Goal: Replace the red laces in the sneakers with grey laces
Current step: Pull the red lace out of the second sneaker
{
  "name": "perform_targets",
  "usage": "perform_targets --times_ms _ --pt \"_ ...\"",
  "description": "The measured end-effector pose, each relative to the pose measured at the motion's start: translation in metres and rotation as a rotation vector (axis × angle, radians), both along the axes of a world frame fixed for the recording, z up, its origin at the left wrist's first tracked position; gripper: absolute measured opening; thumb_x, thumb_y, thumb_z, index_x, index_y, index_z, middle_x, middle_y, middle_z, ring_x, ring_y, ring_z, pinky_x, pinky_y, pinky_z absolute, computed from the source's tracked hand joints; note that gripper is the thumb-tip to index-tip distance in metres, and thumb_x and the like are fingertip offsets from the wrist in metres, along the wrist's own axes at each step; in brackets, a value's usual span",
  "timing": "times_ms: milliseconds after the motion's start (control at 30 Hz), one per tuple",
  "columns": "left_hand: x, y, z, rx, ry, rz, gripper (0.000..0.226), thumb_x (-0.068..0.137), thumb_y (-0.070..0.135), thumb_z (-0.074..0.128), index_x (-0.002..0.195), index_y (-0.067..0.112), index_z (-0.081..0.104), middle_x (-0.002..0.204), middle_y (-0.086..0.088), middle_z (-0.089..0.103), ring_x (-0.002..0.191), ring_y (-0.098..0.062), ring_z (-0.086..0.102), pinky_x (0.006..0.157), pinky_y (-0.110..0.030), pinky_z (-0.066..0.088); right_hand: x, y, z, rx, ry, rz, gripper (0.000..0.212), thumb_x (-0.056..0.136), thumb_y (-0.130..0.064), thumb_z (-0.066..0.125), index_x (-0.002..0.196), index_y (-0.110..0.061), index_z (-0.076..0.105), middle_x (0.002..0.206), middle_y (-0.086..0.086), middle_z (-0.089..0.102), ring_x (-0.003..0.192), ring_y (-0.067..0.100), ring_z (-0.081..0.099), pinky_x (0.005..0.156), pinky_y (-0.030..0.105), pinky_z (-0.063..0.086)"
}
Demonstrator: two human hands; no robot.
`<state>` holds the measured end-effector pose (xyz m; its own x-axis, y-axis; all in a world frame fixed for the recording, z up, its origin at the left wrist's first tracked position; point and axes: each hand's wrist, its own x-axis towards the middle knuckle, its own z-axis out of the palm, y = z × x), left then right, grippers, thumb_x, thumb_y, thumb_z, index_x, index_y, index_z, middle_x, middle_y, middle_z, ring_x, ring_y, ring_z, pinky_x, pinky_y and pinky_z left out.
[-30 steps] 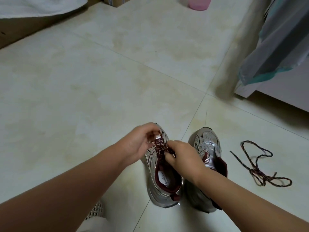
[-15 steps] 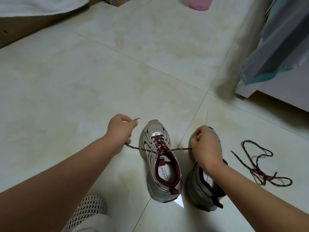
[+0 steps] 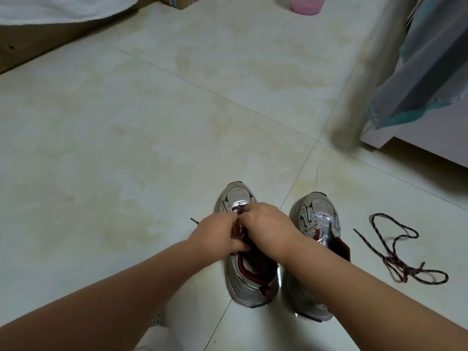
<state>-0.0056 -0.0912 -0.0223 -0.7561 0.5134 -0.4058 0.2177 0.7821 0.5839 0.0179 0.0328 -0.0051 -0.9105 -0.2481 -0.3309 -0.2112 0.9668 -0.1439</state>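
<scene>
A white cloth is seen at the upper left of the frame, with a cardboard box just right of it at the top edge. Pale floor tiles fill most of the view. At lower centre, the left hand is laid over the lacing of the left sneaker, its fingers curled on the red lace there; a lace tip is seen sticking out on the floor just left of this hand. The right hand is pressed against the left one over the same sneaker, fingers bent down into the lacing; exactly what is pinched is hidden by the hand. The right sneaker stands just beside the first, toe pointing to the top, with no lace seen in it. A loose red lace lies tangled on the floor at the lower right, apart from the sneakers. A pink container is seen at the top edge, and grey cloth hangs at the upper right.
</scene>
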Motion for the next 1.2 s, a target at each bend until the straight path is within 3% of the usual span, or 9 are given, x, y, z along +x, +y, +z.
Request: perform_targets --times_ms 100,333,533,633,800,833,1033,1100,1200 --pt "0.008 -0.002 -0.014 0.061 -0.022 0.127 0.027 0.071 0.02 0.07 0.065 0.023 0.044 0.065 0.007 0.055 0.073 -0.019 0.056 0.067 -0.029 0.042 0.001 0.0 -0.004 -0.056 0.01 -0.081 0.023 0.087 -0.005 0.044 0.108 -0.004 0.053 0.113 0.014 0.053 0.1 0.032 0.054 0.068 0.032 0.031" --pt "0.012 -0.005 -0.024 0.096 -0.028 0.243 0.023 0.07 0.02 0.07 0.065 0.025 0.047 0.062 0.008 0.054 0.064 -0.013 0.052 0.071 -0.03 0.048 0.007 0.015 -0.007 -0.56 -0.057 -0.735 0.006 0.085 -0.012 0.052 0.082 -0.012 0.057 0.082 0.005 0.06 0.079 0.022 0.054 0.072 0.032 0.045" --pt "0.012 -0.007 -0.03 0.138 -0.047 0.255 0.017 0.069 0.018 0.068 0.068 0.025 0.052 0.061 0.009 0.054 0.059 -0.009 0.049 0.066 -0.027 0.045 0.012 0.006 -0.008 -0.187 0.112 -0.235 0.027 0.088 -0.031 0.052 0.111 -0.017 0.06 0.109 0.005 0.055 0.108 0.025 0.042 0.085 0.033 0.035" --pt "0.011 -0.009 -0.032 0.141 -0.077 0.233 0.017 0.068 0.017 0.069 0.07 0.024 0.054 0.062 0.009 0.055 0.06 -0.008 0.05 0.066 -0.028 0.046 0.008 -0.001 -0.011 -0.183 0.056 -0.183 0.022 0.09 -0.025 0.051 0.1 -0.012 0.066 0.105 0.008 0.058 0.106 0.026 0.045 0.082 0.033 0.036" --pt "0.01 -0.009 -0.035 0.149 -0.089 0.23 0.026 0.071 0.017 0.072 0.066 0.029 0.049 0.064 0.01 0.053 0.061 -0.008 0.05 0.069 -0.028 0.048 0.0 0.007 -0.011 -0.73 0.12 -0.999 0.017 0.093 -0.014 0.047 0.083 -0.009 0.06 0.083 0.007 0.062 0.083 0.026 0.057 0.078 0.037 0.046" --pt "0.01 -0.008 -0.035 0.152 -0.095 0.226 0.026 0.071 0.017 0.072 0.067 0.029 0.049 0.065 0.01 0.053 0.061 -0.007 0.051 0.069 -0.027 0.047 -0.001 0.009 -0.01 -0.754 0.14 -1.049 0.018 0.094 -0.013 0.045 0.084 -0.009 0.059 0.082 0.007 0.061 0.083 0.026 0.057 0.078 0.039 0.046" --pt "0.006 -0.007 -0.036 0.141 -0.124 0.222 0.017 0.067 0.014 0.07 0.07 0.022 0.055 0.062 0.009 0.054 0.062 -0.011 0.052 0.072 -0.034 0.049 0.007 -0.004 -0.004 -0.262 0.041 -0.429 0.025 0.089 -0.033 0.053 0.105 -0.014 0.059 0.109 0.007 0.057 0.11 0.025 0.044 0.089 0.037 0.041" --pt "0.005 -0.006 -0.035 0.144 -0.137 0.228 0.018 0.065 0.014 0.069 0.066 0.021 0.053 0.059 0.009 0.054 0.061 -0.012 0.051 0.073 -0.037 0.05 0.008 -0.007 -0.008 -0.249 -0.013 -0.405 0.022 0.088 -0.03 0.056 0.099 -0.012 0.063 0.11 0.007 0.055 0.113 0.024 0.04 0.089 0.035 0.039" --pt "0.004 -0.006 -0.035 0.142 -0.142 0.233 0.019 0.062 0.019 0.07 0.067 0.022 0.052 0.06 0.009 0.054 0.061 -0.011 0.052 0.073 -0.034 0.05 0.008 -0.009 -0.012 -0.441 0.023 -0.503 0.014 0.087 -0.02 0.056 0.082 -0.011 0.064 0.089 0.01 0.058 0.099 0.027 0.051 0.077 0.033 0.04"
